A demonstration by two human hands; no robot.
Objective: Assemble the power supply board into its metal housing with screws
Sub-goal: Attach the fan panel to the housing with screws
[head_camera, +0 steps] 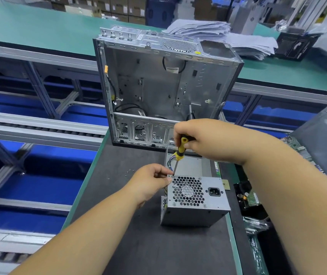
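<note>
Power supply housing stands on the dark surface, near centre. Right hand — fingers curled round a yellow-and-black screwdriver, tip at the housing's top-left corner. Left hand pinches that corner. Open computer case stands just beyond — loose screws lie left.

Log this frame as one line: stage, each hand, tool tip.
stage: driving screw | right hand: grips screwdriver | left hand: holds power supply housing at top-left corner | tip: on that corner's screw | spare screws: on mat
</note>
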